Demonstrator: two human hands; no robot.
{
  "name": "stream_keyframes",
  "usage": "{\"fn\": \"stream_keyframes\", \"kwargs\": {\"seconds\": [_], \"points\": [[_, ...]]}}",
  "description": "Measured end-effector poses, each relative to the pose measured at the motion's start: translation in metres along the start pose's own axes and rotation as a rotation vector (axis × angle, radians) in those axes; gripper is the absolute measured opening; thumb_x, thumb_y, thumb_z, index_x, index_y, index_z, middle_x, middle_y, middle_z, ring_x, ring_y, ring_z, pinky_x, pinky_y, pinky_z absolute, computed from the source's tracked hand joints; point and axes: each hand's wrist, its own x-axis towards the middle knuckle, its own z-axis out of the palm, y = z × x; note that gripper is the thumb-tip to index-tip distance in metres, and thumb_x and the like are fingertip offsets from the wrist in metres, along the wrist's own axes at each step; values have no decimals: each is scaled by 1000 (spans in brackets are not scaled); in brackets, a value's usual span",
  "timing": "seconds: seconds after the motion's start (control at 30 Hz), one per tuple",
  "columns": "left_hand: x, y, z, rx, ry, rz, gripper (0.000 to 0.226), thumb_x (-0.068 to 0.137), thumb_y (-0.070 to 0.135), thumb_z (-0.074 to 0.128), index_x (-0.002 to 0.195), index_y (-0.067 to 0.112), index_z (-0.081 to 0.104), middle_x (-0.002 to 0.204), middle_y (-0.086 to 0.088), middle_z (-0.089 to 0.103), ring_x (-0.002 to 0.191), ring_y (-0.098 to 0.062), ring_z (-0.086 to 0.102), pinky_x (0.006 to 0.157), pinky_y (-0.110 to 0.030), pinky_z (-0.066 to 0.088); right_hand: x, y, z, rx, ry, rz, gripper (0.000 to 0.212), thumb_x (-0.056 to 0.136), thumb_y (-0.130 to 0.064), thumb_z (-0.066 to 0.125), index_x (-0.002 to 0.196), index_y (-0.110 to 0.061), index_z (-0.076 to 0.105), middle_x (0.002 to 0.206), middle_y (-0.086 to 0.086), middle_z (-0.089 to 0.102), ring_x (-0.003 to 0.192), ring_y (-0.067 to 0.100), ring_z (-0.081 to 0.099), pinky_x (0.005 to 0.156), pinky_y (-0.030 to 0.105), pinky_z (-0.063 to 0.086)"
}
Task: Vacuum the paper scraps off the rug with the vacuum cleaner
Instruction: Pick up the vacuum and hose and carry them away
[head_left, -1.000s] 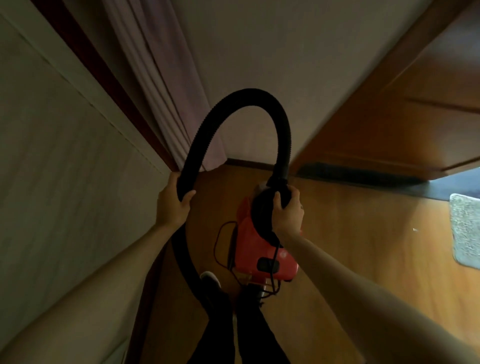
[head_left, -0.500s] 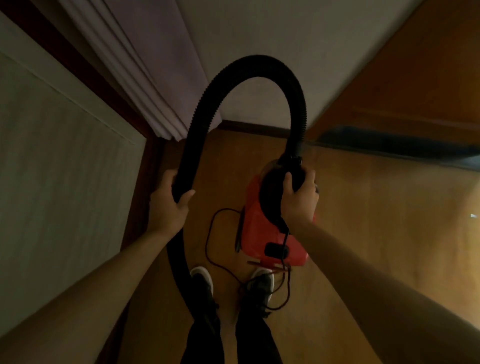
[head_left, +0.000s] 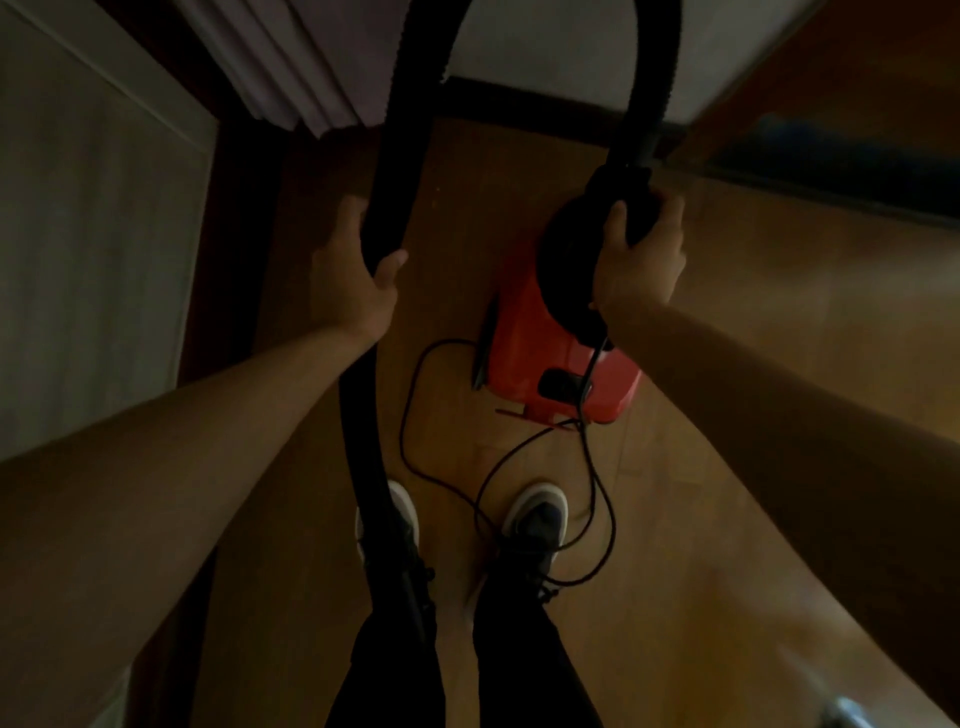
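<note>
A red vacuum cleaner (head_left: 550, 364) hangs just above the wooden floor in front of my feet. My right hand (head_left: 639, 265) grips its black top handle where the hose joins. The black ribbed hose (head_left: 400, 156) arches up out of the frame and comes down on the left. My left hand (head_left: 353, 280) is closed around this left stretch of hose, which continues down past my left shoe. A thin black power cord (head_left: 415, 395) loops loosely on the floor under the vacuum and over my right shoe. No rug or paper scraps are in view.
A pale wall panel (head_left: 93, 260) with a dark wooden frame stands close on my left. Folded curtain fabric (head_left: 291, 67) hangs at the top left, above a dark baseboard (head_left: 524, 111). A wooden door or cabinet (head_left: 857, 78) is at the upper right. My shoes (head_left: 537, 514) stand among the cord loops.
The view has tilted down toward my feet, so the hose arch now runs off the top. The rug edge seen at the right earlier is gone from view. Both hands keep their grips.
</note>
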Motion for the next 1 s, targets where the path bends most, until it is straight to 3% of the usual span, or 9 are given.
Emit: {"fn": "stream_keyframes", "kwargs": {"seconds": [0.13,0.2,0.33,0.47,0.77,0.9,1.0], "points": [[22,-16,16,-6,11,-33,39,99,21,58,135,17,44,111,9,54,102,-6,52,77,-17,42,12,11,24,33,-19,1,40,100,-35,47,137,-22,41,132,10,54,116,26,56,89,38,53],[29,-26,25,-11,17,-55,39,98,21,59,133,17,43,109,10,55,96,-5,53,66,-7,36,13,19,32,45,-33,-15,41,100,-35,47,138,-22,41,132,10,54,115,23,56,84,33,52],[39,-46,43,4,43,-66,34,98,22,59,128,16,44,100,10,55,87,-10,57,59,-14,38,15,34,46,71,-66,-34,40,101,-37,46,138,-22,40,130,9,55,112,22,54,79,29,47],[53,-56,52,6,31,-71,37,98,20,59,132,15,44,105,9,53,93,-8,54,70,-23,43,25,44,56,78,-48,-36,39,101,-38,46,136,-21,42,128,9,56,110,21,56,76,27,48],[66,-58,70,-33,38,-140,44,97,19,61,137,14,42,123,0,58,106,-8,52,88,-23,42,37,43,65,11,7,-92,37,102,-33,45,133,-12,44,86,-15,50,62,-7,49,48,4,42],[69,-56,73,-30,43,-166,48,96,15,62,139,11,40,130,-5,57,119,-19,56,93,-24,43,34,43,64,34,22,-62,37,102,-33,46,133,-13,44,84,-23,46,63,-15,54,50,5,44],[72,-54,71,-7,16,-183,53,97,17,61,143,10,36,135,-10,55,122,-26,56,99,-34,47,31,40,63,46,16,-61,38,102,-35,45,136,-17,42,92,-18,47,73,0,56,63,23,55]]}}
